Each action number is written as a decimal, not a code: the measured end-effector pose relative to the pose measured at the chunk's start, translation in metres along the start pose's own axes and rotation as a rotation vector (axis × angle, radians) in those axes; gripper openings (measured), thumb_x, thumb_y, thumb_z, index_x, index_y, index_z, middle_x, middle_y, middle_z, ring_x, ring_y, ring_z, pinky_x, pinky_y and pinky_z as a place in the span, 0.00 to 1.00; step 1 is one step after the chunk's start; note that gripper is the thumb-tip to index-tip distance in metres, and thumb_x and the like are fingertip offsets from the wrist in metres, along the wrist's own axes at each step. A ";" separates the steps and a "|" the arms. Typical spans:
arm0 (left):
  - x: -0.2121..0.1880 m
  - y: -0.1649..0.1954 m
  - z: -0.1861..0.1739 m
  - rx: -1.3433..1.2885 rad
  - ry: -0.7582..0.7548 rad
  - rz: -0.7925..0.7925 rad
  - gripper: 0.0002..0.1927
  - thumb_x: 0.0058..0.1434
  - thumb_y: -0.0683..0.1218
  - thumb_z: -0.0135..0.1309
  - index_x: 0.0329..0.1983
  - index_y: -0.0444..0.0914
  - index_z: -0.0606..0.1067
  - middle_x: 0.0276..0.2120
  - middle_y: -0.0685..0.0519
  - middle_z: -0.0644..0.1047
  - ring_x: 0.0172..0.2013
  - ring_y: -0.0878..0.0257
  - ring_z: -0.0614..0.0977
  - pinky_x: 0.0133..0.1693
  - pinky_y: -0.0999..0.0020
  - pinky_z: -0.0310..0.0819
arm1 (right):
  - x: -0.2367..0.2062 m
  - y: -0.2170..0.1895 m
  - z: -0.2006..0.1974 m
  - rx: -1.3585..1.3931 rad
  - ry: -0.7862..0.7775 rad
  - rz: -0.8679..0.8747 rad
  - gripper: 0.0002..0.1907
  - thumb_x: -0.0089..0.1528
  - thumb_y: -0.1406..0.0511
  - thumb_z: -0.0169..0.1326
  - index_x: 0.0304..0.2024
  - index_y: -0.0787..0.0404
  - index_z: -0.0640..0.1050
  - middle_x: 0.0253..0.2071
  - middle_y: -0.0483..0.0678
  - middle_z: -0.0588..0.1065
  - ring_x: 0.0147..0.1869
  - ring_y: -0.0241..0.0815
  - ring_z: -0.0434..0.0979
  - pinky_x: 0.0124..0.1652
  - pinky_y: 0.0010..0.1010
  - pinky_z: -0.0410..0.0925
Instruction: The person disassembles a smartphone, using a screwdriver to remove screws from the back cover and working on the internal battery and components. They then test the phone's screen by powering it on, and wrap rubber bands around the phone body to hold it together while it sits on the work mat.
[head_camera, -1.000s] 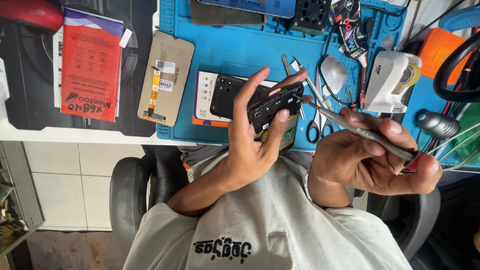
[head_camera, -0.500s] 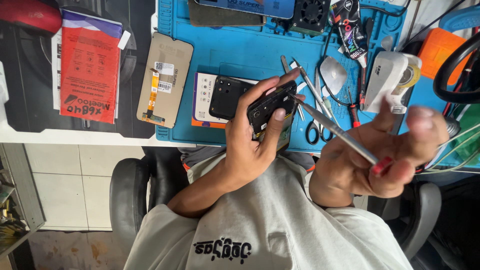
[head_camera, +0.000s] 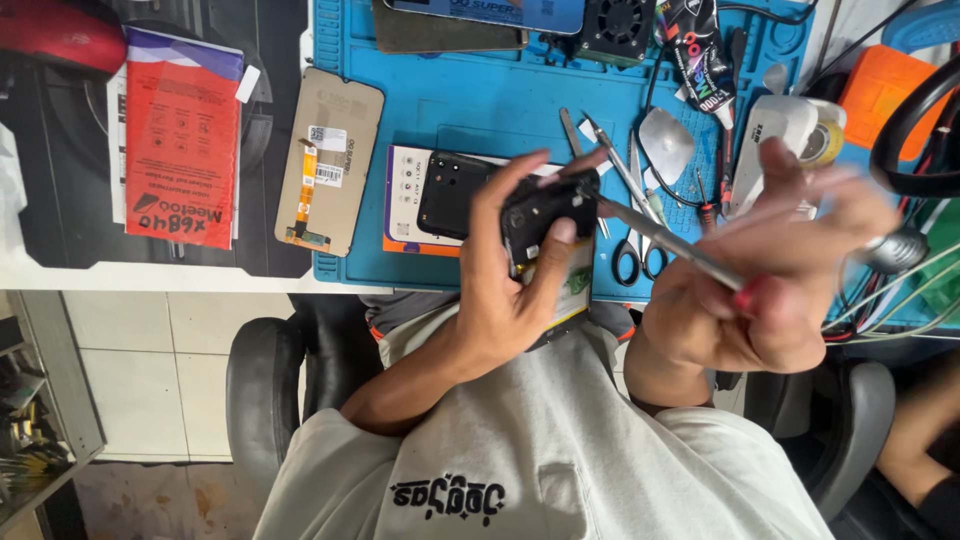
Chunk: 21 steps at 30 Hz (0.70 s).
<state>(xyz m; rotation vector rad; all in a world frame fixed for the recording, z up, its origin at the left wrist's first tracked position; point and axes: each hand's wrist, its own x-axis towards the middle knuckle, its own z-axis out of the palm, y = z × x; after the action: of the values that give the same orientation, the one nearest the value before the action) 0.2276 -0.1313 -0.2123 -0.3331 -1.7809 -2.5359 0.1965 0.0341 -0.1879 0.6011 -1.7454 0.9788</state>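
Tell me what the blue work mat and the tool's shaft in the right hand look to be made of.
Blue mat: likely silicone or rubber, judging by its matte surface and moulded ridges. Tool shaft, gripped in the right hand: apparently bare metal, grey with a dull sheen; it is motion-blurred, so the finish is uncertain.

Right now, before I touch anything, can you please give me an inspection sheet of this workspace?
Surface: blue work mat, crowded with tools and parts.
Job's things: dark phone lifted above the mat; screwdriver with its tip at the phone.
Clutter: scissors, tweezers, loose screen panel, red packet, small fan, glue tube.
Hands: left hand grips the phone with fingers wrapped round it; right hand, blurred, holds the screwdriver.
Cables: thin wires at the right edge, near the right hand.
Surroundings: black chair, tiled floor.
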 end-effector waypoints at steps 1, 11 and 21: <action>0.001 -0.002 0.002 -0.013 0.018 0.008 0.18 0.82 0.38 0.45 0.69 0.35 0.54 0.67 0.38 0.71 0.55 0.65 0.80 0.60 0.73 0.76 | 0.003 0.000 -0.002 -0.008 -0.045 -0.003 0.17 0.65 0.56 0.55 0.56 0.45 0.76 0.32 0.47 0.77 0.47 0.47 0.69 0.53 0.49 0.72; 0.005 -0.006 -0.001 0.067 0.049 0.068 0.05 0.82 0.39 0.47 0.57 0.34 0.67 0.66 0.41 0.73 0.56 0.55 0.85 0.61 0.67 0.79 | -0.033 -0.002 -0.011 0.323 0.241 0.423 0.20 0.75 0.65 0.46 0.70 0.55 0.64 0.41 0.55 0.78 0.35 0.45 0.80 0.34 0.41 0.81; 0.005 0.000 0.001 0.072 0.003 0.109 0.06 0.77 0.39 0.55 0.53 0.34 0.72 0.65 0.41 0.72 0.56 0.52 0.85 0.55 0.65 0.85 | -0.056 0.001 -0.037 0.416 0.334 0.572 0.23 0.77 0.67 0.44 0.74 0.54 0.58 0.42 0.55 0.77 0.32 0.43 0.80 0.34 0.41 0.81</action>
<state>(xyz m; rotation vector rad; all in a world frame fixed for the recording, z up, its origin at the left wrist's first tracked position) 0.2231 -0.1299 -0.2114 -0.4107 -1.7956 -2.3916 0.2355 0.0628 -0.2336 0.1620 -1.4384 1.7598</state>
